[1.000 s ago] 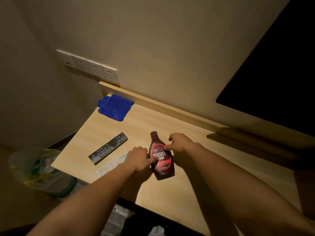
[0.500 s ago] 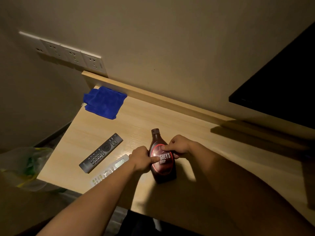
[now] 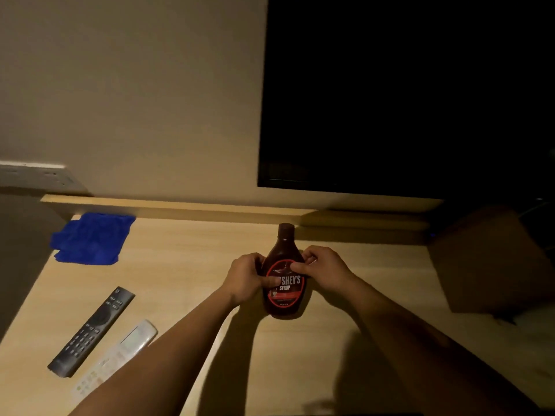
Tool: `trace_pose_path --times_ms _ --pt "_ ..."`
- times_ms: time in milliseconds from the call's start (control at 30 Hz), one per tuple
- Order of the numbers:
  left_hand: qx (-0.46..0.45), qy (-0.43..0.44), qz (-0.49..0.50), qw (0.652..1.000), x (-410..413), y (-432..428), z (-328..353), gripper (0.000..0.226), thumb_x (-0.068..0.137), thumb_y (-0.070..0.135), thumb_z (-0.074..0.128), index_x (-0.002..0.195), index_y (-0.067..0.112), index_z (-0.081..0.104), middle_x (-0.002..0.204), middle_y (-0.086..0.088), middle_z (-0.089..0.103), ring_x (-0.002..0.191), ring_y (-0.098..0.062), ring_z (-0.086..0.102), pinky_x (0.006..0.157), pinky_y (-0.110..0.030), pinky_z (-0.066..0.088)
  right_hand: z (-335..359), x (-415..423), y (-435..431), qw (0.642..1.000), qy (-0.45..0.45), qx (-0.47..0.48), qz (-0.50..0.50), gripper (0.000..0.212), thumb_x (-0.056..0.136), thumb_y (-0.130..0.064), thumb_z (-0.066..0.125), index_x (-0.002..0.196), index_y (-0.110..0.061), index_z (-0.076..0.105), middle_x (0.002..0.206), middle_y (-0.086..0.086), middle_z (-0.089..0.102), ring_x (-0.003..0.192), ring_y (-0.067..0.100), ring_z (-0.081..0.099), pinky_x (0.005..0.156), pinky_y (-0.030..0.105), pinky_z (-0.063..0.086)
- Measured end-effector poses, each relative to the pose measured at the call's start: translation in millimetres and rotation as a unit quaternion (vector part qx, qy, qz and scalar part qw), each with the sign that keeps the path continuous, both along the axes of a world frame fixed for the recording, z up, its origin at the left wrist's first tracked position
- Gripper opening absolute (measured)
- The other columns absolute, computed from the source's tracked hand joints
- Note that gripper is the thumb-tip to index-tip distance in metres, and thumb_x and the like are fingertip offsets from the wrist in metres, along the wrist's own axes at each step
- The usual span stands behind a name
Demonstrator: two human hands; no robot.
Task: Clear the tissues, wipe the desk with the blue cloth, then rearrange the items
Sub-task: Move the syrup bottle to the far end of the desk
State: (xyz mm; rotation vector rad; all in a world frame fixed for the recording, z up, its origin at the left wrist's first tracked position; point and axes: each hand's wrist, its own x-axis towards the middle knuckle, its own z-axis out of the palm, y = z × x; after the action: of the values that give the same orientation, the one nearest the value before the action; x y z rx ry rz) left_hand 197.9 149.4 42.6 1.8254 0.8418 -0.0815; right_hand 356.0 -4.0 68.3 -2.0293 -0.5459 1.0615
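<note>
**Two hands, one syrup bottle (image 3: 285, 295)**

Both the left hand (image 3: 247, 280) and right hand (image 3: 324, 273) wrap the upright bottle mid-way across the tabletop (image 3: 186, 265), thumbs over the label, probably squaring it to face front (rearranging stage, by the look of it). The blue cloth (image 3: 90, 238) lies parked in the far-left corner. The black remote (image 3: 93, 330) and white remote (image 3: 120, 352) sit side by side front-left.

The desk (image 3: 186, 265) is pale wood-grain board, smooth with a low sheen. At the left of the frame, the cloth (image 3: 90, 238) is blue, soft and fuzzy. The bottle (image 3: 285, 246) in mid-frame is dark brown glossy plastic with a slick printed label. The black remote (image 3: 93, 330) at lower left looks like matt plastic, and the white remote (image 3: 120, 355) is shinier. The wall (image 3: 135, 85) is matt.
</note>
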Motion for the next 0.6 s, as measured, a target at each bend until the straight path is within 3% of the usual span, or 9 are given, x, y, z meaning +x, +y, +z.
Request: trace_pose_path --times_ms 300,400,500,600 --pt "0.068 -0.08 -0.118 0.987 133.8 -60.8 4.2 0.039 0.081 0.018 0.087 0.114 0.013 0.065 0.101 0.012 0.065 0.097 -0.011 0.066 0.072 -0.015 0.048 5.4 82.4 -88.9 0.985 -0.111 0.033 -0.125 0.019 0.087 -0.023 0.081 0.1 -0.02 0.066 0.099 0.001 0.073 0.092 0.018 0.072 0.084 0.041 0.063" --pt "0.111 -0.091 -0.113 0.983 157.9 -68.1 -6.5 0.047 0.082 0.017 0.086 0.123 0.013 0.064 0.107 0.009 0.063 0.1 -0.01 0.061 0.072 -0.011 0.042 -3.7 97.1 -93.2 0.981 -0.144 0.03 -0.13 0.022 0.088 -0.022 0.081 0.102 -0.019 0.064 0.097 -0.003 0.072 0.09 0.012 0.072 0.076 0.029 0.06" --pt "0.14 -0.089 -0.109 0.98 167.4 -68.8 -17.3 0.052 0.082 0.016 0.085 0.129 0.013 0.063 0.114 0.001 0.066 0.104 -0.016 0.061 0.086 -0.027 0.05 -12.9 102.7 -90.0 0.978 -0.16 0.034 -0.13 0.023 0.089 -0.02 0.08 0.104 -0.021 0.061 0.097 -0.007 0.071 0.091 0.01 0.072 0.073 0.023 0.059" --pt "0.175 -0.081 -0.114 0.975 166.7 -64.8 -26.9 0.051 0.081 0.015 0.086 0.125 0.012 0.062 0.119 -0.006 0.068 0.108 -0.02 0.062 0.092 -0.035 0.052 -24.2 101.2 -88.0 0.98 -0.158 0.024 -0.116 0.027 0.088 -0.022 0.08 0.104 -0.029 0.06 0.102 -0.007 0.073 0.095 0.011 0.072 0.084 0.036 0.063"
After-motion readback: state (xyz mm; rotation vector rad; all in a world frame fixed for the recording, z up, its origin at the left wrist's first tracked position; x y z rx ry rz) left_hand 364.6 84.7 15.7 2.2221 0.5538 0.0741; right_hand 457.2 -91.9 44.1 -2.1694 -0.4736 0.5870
